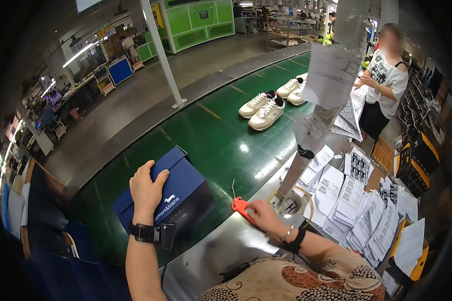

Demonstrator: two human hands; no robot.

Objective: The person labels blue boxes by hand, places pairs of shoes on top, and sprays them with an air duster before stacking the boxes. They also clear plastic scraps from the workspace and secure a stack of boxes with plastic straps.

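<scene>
The left forearm (144, 268) comes in from the lower edge of the view and rises almost straight, bare up to the left wrist (144, 216). The left hand (146, 188) shows its back to the camera, with the palm turned downward, the fingers directed forward and slightly bent, and the thumb (160, 177) standing well apart on the right side. The right forearm (320, 246) (it is the more slanted of the two) reaches forward and toward the left. At its end the right hand (266, 216) is curled in a grip, with the knuckles bent and the fingertips partly hidden
</scene>
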